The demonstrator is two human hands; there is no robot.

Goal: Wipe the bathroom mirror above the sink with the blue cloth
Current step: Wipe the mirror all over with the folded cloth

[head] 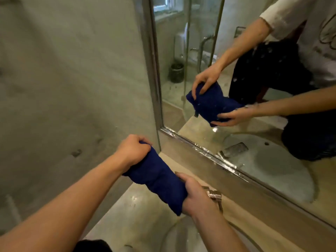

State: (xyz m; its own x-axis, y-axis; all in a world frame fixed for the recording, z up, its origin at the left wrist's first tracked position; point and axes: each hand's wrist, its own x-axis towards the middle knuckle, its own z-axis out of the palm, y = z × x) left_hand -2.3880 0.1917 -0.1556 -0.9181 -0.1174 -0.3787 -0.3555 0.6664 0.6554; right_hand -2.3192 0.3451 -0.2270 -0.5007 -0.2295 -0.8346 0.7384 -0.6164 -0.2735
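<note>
**poster1:** Blue terry-looking fabric, bunched into a fat roll, that's how the blue cloth (157, 180) shows up in the head view. It's being held in mid-air over the counter (127, 211), just in front of the mirror (200, 51) but not touching the glass. The far end is gripped by the left hand (133, 149), fingers curled right round it, and the near end is clenched in the right hand (197, 194). Looks like it's being wrung or twisted, though that's only a guess.

**poster2:** Agreed, nothing is loose, both fists are wrapped tight on it. Same thing is repeated in the reflection, the cloth gripped at both ends. A chrome tap (214, 194) can be seen just behind the right hand, and the rim of the sink (174, 231) is below.

**poster1:** Handling-wise it's probably soft and floppy, no stiffness at all, so it'll sag wherever it isn't supported. Light too, unless it's been wetted, which can't be told from here.

**poster2:** Not fragile, not slippery, pretty forgiving. For wiping, it'd likely be better refolded into a flat pad and held in one palm, with the fingers spread across the back so pressure gets shared out. Gripped by one end only, most of it would just dangle.

**poster1:** Yep. The mirror itself is the fragile part. Spots can be made out on the glass low down, so wiping hasn't visibly been started yet.
</note>
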